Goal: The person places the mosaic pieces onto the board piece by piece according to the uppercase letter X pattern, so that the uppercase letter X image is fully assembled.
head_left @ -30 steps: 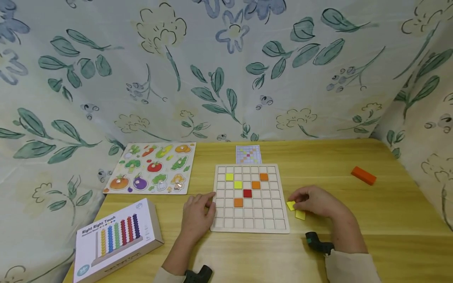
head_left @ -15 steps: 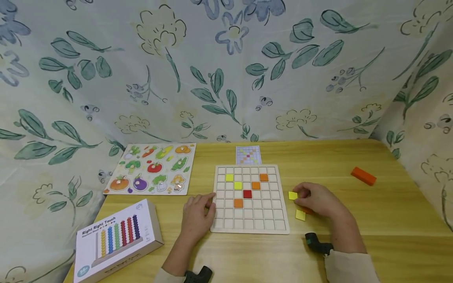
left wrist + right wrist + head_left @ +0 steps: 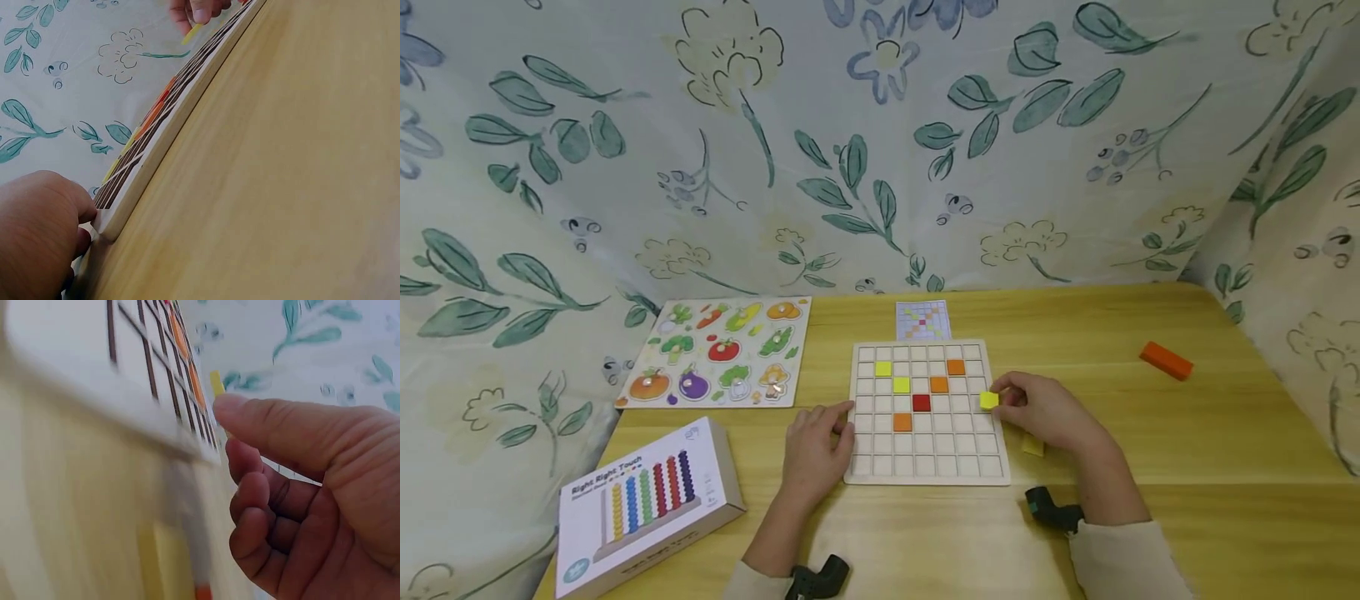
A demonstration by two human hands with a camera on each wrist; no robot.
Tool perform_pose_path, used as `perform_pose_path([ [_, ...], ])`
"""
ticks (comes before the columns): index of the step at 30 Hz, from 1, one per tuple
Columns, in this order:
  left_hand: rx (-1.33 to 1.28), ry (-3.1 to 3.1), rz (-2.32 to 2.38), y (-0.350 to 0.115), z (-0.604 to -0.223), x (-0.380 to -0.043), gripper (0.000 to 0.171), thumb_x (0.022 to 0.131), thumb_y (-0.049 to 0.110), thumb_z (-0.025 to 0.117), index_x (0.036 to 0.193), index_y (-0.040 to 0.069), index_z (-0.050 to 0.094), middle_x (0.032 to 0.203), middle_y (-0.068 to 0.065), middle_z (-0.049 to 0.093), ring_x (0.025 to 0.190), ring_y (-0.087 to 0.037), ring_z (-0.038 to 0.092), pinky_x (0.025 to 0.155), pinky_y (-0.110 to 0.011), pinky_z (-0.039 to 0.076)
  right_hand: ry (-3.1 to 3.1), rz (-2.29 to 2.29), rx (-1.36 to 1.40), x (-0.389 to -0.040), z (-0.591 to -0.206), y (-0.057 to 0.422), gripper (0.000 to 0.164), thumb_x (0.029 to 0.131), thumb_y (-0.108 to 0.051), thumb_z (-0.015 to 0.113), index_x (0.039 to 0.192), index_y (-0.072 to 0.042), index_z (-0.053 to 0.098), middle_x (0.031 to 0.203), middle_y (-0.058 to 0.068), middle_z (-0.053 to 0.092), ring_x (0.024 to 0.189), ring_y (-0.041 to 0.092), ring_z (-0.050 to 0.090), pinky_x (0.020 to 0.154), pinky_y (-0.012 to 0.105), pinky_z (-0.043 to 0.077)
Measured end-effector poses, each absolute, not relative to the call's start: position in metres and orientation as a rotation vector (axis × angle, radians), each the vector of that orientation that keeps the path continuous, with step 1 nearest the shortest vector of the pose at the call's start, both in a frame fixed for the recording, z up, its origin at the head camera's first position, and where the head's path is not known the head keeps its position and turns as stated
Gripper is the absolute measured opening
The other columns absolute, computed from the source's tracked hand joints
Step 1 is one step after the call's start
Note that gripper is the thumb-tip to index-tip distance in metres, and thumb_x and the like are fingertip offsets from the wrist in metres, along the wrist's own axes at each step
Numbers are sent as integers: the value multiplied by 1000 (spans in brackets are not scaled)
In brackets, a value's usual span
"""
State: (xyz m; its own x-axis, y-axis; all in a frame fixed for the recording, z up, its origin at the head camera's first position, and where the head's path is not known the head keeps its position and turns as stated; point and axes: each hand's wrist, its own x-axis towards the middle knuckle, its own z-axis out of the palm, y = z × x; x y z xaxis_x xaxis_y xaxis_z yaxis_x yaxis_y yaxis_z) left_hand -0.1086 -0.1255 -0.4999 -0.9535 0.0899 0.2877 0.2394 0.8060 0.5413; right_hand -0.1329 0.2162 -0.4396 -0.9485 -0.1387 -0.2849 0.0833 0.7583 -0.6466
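Observation:
My right hand [image 3: 1041, 408] pinches a yellow square tile [image 3: 989, 401] between thumb and fingertips, over the right edge of the wooden grid board [image 3: 925, 476]. In the right wrist view the tile's [image 3: 216, 382] thin edge sticks out past the thumb. Set in the grid are a red tile [image 3: 921, 403], two yellow tiles and several orange tiles, such as this orange tile [image 3: 902, 422]. My left hand [image 3: 815, 454] rests on the table with its fingertips at the board's left edge. Below my right hand lies another yellow tile [image 3: 1033, 446], partly covered by it.
Behind the board lies a small pattern card [image 3: 922, 321] with coloured squares. To the left are a vegetable puzzle board [image 3: 715, 354] and a white toy box [image 3: 647, 508]. An orange block [image 3: 1167, 360] lies far right. A floral cloth [image 3: 850, 167] hangs behind the table.
My right hand has slid the yellow tile away from the one beside it, then carried it left over the board's right edge. My left hand stays at the board's left edge.

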Motion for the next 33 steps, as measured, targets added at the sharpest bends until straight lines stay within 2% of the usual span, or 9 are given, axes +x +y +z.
perform_pose_path([
  [6, -264, -2740, -870, -127, -500, -109, 31, 92, 18, 69, 123, 17, 73, 81, 7, 65, 81, -14, 49, 81, -37, 38, 2627, -953, -203, -129, -442, 177, 22, 91, -19, 76, 111, -15, 68, 87, 0, 60, 80, 17, 54, 69, 30, 45],
  [13, -276, -2734, -896, -126, -501, -109, 30, 93, 19, 69, 123, 17, 73, 82, 7, 65, 80, -15, 49, 81, -35, 38, 2688, -869, -230, -126, -450, 158, 19, 88, -17, 78, 106, -18, 70, 79, -2, 58, 72, 16, 53, 66, 29, 43],
  [23, -252, -2749, -884, -127, -503, -105, 31, 93, 20, 69, 123, 17, 73, 81, 8, 64, 82, -14, 50, 81, -35, 38, 2673, -862, -203, -124, -449, 154, 20, 87, -18, 79, 105, -19, 70, 80, -2, 58, 72, 16, 53, 65, 29, 43],
  [29, -271, -2718, -848, -128, -504, -105, 30, 92, 19, 70, 122, 16, 74, 82, 8, 66, 83, -14, 52, 78, -34, 39, 2653, -950, -139, -124, -440, 171, 20, 93, -20, 73, 113, -18, 70, 87, 1, 60, 79, 17, 54, 68, 31, 44],
  [33, -278, -2707, -856, -128, -502, -107, 31, 92, 18, 69, 122, 15, 73, 82, 7, 66, 82, -14, 52, 78, -34, 38, 2698, -979, -132, -125, -436, 177, 18, 95, -20, 72, 112, -17, 71, 87, 1, 59, 79, 18, 53, 68, 31, 45],
])
